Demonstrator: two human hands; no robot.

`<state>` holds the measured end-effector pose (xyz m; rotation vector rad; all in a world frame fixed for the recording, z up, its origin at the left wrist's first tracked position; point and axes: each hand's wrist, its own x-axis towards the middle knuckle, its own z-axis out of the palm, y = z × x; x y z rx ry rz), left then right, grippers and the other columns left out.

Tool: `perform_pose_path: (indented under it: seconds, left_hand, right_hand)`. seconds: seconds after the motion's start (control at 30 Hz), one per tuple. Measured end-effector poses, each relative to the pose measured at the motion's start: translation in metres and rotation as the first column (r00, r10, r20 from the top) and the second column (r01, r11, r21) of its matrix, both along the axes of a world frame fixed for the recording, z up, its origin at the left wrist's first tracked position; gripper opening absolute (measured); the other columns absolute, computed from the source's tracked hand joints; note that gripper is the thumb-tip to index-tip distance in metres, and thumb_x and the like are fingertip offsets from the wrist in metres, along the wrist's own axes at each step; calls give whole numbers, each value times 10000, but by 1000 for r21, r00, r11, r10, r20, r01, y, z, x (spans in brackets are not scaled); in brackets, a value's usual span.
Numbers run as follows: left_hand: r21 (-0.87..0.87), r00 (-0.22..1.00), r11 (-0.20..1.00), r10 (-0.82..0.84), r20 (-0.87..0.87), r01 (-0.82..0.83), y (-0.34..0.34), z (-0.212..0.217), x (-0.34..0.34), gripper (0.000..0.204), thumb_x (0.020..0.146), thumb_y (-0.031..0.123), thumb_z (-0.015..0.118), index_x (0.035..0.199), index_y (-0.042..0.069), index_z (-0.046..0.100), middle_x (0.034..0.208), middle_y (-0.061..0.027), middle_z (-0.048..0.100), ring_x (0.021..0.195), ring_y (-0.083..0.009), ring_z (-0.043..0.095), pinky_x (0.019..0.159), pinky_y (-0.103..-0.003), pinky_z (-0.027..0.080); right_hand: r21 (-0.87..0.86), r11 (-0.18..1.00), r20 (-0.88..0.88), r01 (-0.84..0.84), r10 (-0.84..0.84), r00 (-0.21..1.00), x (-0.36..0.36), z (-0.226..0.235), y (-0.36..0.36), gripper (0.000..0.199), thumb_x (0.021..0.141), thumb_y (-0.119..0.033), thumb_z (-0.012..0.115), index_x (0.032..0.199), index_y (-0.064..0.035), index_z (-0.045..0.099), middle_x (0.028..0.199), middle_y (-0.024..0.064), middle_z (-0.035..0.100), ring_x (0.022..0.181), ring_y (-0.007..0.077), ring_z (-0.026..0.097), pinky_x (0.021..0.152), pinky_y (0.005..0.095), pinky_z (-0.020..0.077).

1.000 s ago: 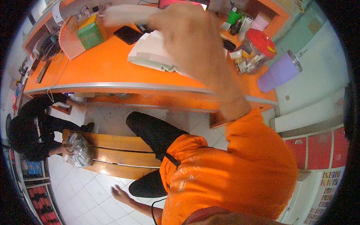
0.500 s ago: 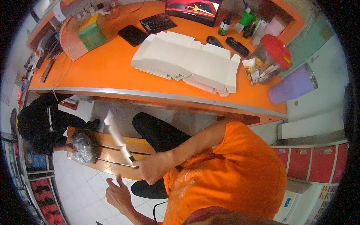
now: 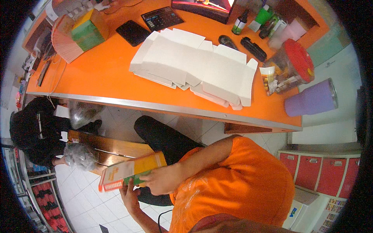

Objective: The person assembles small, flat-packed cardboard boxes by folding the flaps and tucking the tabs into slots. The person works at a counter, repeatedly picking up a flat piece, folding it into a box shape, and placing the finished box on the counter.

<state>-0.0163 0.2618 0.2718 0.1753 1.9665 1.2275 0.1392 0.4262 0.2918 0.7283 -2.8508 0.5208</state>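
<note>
A printed carton [image 3: 134,167] in yellow, orange, green and white is held out over the bench, slightly blurred, with a red and white flap at its far-left end. Along its near side my right hand [image 3: 161,179] grips the green panel. My left hand [image 3: 130,196] has its thumb and fingers on the carton's lower edge, below the right hand. On the orange desk lies a stack of flat white cartons [image 3: 194,66], blank side up.
A wooden bench [image 3: 112,145] runs leftward from my legs. At its far end a person in black [image 3: 37,128] has a hand at a clear plastic bag [image 3: 80,156]. The desk holds a calculator [image 3: 161,18], a red-lidded jar [image 3: 297,60] and a purple tumbler [image 3: 311,99].
The carton was seen edge-on as a thin white strip in my right hand; now its printed sides show. My left hand, empty and spread before, has come up onto it. The view has shifted slightly.
</note>
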Motion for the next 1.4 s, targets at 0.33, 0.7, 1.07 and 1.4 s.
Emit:
perform_pose_path:
  seconds: [0.33,0.7,1.07,1.4]
  left_hand:
    - [389,989,916,132,-62,-98,21,12,28,438,1021,321,532,1294,-19,491,1122,-112,611,998,-163,558,832,-304,481]
    - [443,845,813,498,-193,-378,47,1,48,341,990,194,603,1204,-67,555,1017,-92,617,854,-112,542,720,-238,436]
    - [329,947,929,245,-208,-168,22,-16,51,330,1031,214,525,1169,-85,547,1026,-99,610,901,-135,547,792,-274,454]
    - [117,842,991,115,-527,-63,8,-45,54,256,947,112,655,1105,-74,579,1005,-127,641,882,-195,579,786,-340,495]
  right_hand:
    - [-270,846,-316,460,-529,788,-12,-19,33,289,842,-210,576,1075,-45,621,1012,122,591,988,276,612,731,336,587]
    - [-460,732,-211,502,-639,739,-18,-22,27,319,850,-151,593,1147,-40,628,1010,101,590,1053,263,598,825,357,558]
    - [-716,387,276,581,-607,745,-21,-46,12,134,773,-137,660,837,-28,703,733,142,637,725,322,640,695,407,525]
    - [-742,366,401,562,-431,809,2,-48,30,148,863,-199,689,816,-63,726,649,118,551,643,276,599,577,398,450]
